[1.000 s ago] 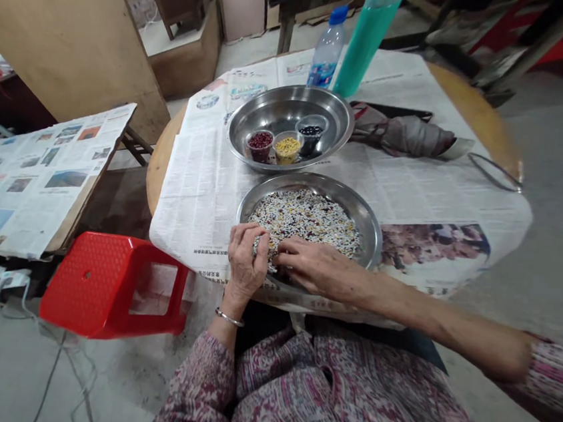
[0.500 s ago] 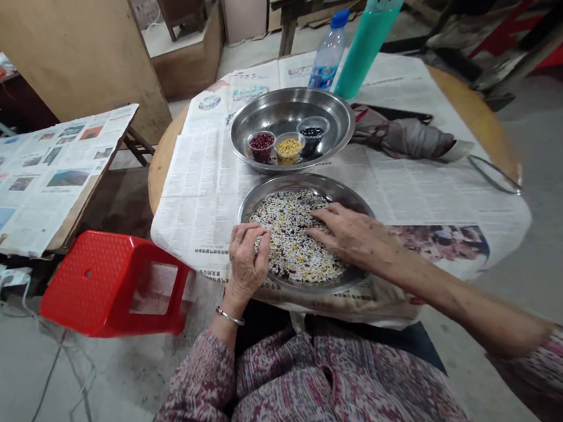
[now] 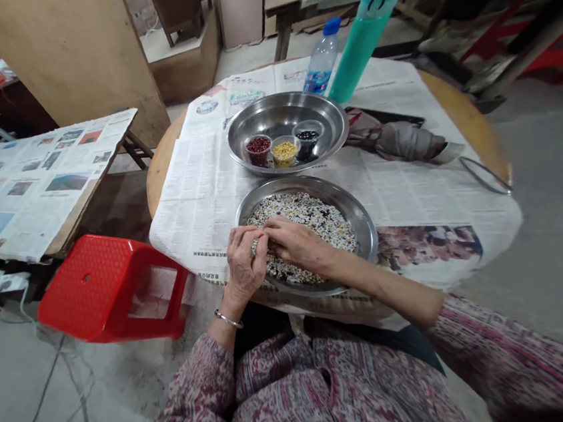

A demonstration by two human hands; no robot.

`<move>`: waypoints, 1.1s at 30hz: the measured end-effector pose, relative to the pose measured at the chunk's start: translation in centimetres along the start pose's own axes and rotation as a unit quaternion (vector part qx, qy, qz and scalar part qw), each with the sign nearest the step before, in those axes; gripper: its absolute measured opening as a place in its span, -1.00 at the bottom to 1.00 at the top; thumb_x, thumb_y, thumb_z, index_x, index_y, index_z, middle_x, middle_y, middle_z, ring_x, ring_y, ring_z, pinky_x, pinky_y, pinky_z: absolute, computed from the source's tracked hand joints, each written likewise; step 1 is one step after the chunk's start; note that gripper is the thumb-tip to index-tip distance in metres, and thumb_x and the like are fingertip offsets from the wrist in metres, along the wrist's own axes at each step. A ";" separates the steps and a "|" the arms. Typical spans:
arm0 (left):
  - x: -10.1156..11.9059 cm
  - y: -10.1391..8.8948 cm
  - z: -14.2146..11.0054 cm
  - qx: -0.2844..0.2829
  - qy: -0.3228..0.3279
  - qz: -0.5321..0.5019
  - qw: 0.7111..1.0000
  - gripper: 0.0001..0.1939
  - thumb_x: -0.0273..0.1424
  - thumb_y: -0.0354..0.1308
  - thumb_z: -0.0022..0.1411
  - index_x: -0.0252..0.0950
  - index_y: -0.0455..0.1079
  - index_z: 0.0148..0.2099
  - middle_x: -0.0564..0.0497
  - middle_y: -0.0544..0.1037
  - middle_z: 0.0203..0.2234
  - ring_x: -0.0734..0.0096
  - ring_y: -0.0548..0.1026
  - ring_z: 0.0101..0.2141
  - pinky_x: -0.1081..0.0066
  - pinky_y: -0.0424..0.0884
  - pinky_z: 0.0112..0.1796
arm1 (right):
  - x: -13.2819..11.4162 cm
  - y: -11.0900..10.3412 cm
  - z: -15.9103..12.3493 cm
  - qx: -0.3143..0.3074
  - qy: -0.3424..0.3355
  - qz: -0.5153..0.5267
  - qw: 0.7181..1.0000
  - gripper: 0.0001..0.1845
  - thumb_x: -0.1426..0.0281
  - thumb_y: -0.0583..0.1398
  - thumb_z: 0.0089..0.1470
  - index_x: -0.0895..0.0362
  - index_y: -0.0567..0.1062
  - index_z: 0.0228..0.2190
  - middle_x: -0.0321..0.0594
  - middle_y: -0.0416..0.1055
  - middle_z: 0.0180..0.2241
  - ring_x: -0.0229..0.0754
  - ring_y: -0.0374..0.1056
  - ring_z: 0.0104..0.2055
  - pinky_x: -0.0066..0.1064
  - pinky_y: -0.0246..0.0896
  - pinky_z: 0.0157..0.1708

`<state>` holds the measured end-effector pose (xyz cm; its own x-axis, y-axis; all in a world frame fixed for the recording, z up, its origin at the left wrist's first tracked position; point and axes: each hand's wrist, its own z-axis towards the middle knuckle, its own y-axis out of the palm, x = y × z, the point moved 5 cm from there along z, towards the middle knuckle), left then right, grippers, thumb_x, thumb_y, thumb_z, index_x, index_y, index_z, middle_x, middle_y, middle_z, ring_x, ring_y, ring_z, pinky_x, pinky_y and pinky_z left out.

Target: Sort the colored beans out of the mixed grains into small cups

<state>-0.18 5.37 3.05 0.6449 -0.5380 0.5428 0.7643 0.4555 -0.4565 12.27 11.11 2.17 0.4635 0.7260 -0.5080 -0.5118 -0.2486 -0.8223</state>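
Observation:
A steel basin [image 3: 366, 228] at the table's near edge holds a mix of white grains with dark red, yellow and black beans [image 3: 306, 213]. My left hand [image 3: 246, 261], with a bangle at the wrist, is curled at the basin's left rim; whatever lies in its fingers is hidden. My right hand [image 3: 298, 243] reaches across over the mix, its fingertips drawn together against the left hand's fingers. Anything in that pinch is too small to see. Behind stands a second steel basin [image 3: 252, 110] with clear cups of red beans [image 3: 258, 145], yellow beans [image 3: 284, 151] and black beans [image 3: 308, 136].
Newspaper [image 3: 186, 208] covers the round table. A water bottle [image 3: 321, 61], a teal bottle [image 3: 363, 45] and a folded grey umbrella [image 3: 399, 139] stand or lie beyond the basins. A red stool [image 3: 98, 279] and another papered table [image 3: 36, 192] are at the left.
My right hand has moved left across the mix to meet my left hand, and its spread fingers have closed together. The left hand has stayed at the rim.

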 end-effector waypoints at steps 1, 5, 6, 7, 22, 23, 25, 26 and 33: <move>0.0 0.0 0.0 0.000 0.001 -0.003 1.000 -0.78 -0.36 0.04 0.53 -0.30 0.47 -0.14 -0.09 0.57 -0.22 0.31 0.54 -0.13 0.23 0.49 -0.05 | 0.3 -0.3 0.1 0.009 0.000 -0.024 1.000 -0.80 0.50 0.12 0.24 0.13 0.57 -0.25 -0.02 0.50 -0.18 -0.03 0.39 -0.07 -0.22 0.35 -0.05; 0.1 0.0 -0.1 -0.001 0.000 -0.019 1.000 -0.79 -0.37 0.04 0.53 -0.29 0.47 -0.14 -0.09 0.57 -0.24 0.30 0.54 -0.13 0.22 0.48 -0.05 | 2.7 -2.1 -0.7 0.036 0.052 -0.105 0.992 -0.73 0.49 0.08 0.26 0.11 0.59 -0.24 -0.04 0.50 -0.19 -0.03 0.39 -0.07 -0.24 0.35 -0.08; 0.1 0.0 -0.1 -0.002 -0.003 -0.020 1.000 -0.79 -0.37 0.04 0.53 -0.29 0.47 -0.14 -0.09 0.57 -0.23 0.30 0.54 -0.12 0.22 0.48 -0.05 | 3.2 -2.5 -1.3 0.033 0.063 -0.116 0.991 -0.74 0.49 0.08 0.26 0.10 0.58 -0.25 -0.05 0.50 -0.19 -0.05 0.40 -0.09 -0.26 0.35 -0.11; 0.2 -0.1 -0.1 -0.003 -0.005 -0.021 1.000 -0.79 -0.37 0.05 0.53 -0.29 0.47 -0.14 -0.09 0.57 -0.23 0.30 0.54 -0.13 0.23 0.48 -0.05 | 3.6 -2.7 -1.9 0.025 0.069 -0.124 0.990 -0.75 0.49 0.09 0.24 0.10 0.58 -0.26 -0.07 0.50 -0.20 -0.06 0.41 -0.12 -0.27 0.34 -0.14; 0.4 0.1 0.2 -0.020 0.018 -0.019 0.999 -0.83 -0.45 0.09 0.48 -0.31 0.46 -0.20 -0.05 0.58 -0.31 0.33 0.53 -0.22 0.27 0.43 -0.08 | 4.8 -11.9 2.7 0.178 0.219 -0.102 0.954 -0.69 0.28 0.14 0.25 0.06 0.67 -0.18 -0.10 0.66 -0.22 -0.02 0.53 -0.23 -0.19 0.35 -0.23; 0.4 0.1 0.2 -0.019 0.019 -0.020 0.999 -0.83 -0.46 0.09 0.48 -0.31 0.46 -0.20 -0.05 0.58 -0.31 0.33 0.53 -0.22 0.27 0.43 -0.09 | 5.3 -12.5 4.0 0.183 0.234 -0.115 0.948 -0.69 0.28 0.14 0.25 0.06 0.68 -0.18 -0.10 0.66 -0.22 -0.01 0.53 -0.22 -0.18 0.35 -0.23; 0.3 0.1 0.1 -0.020 0.016 -0.021 0.999 -0.84 -0.47 0.09 0.47 -0.31 0.46 -0.20 -0.05 0.58 -0.31 0.33 0.52 -0.22 0.27 0.43 -0.09 | 6.3 -13.2 6.4 0.163 0.258 -0.142 0.942 -0.69 0.32 0.14 0.24 0.04 0.69 -0.17 -0.09 0.66 -0.19 0.02 0.52 -0.16 -0.18 0.34 -0.22; 0.2 0.1 0.1 -0.020 0.013 -0.021 0.999 -0.85 -0.48 0.09 0.47 -0.31 0.46 -0.20 -0.05 0.58 -0.31 0.33 0.52 -0.22 0.28 0.43 -0.10 | 6.8 -13.4 7.5 0.145 0.269 -0.158 0.939 -0.69 0.33 0.15 0.23 0.04 0.69 -0.15 -0.08 0.66 -0.16 0.03 0.52 -0.13 -0.18 0.34 -0.21; 0.1 0.3 0.1 -0.017 0.012 -0.024 1.000 -0.83 -0.47 0.09 0.46 -0.29 0.45 -0.23 -0.03 0.58 -0.34 0.34 0.51 -0.25 0.27 0.43 -0.11 | 8.9 -12.4 11.5 0.029 0.299 -0.202 0.932 -0.74 0.44 0.26 0.12 0.13 0.70 -0.16 0.03 0.63 -0.12 0.07 0.48 -0.05 -0.17 0.25 -0.16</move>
<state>0.12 5.56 3.05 0.6075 -0.5761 0.5468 0.7933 0.4056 -0.4540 14.41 28.06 10.83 0.9387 0.2606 -0.2259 -0.2378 0.0150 -0.9712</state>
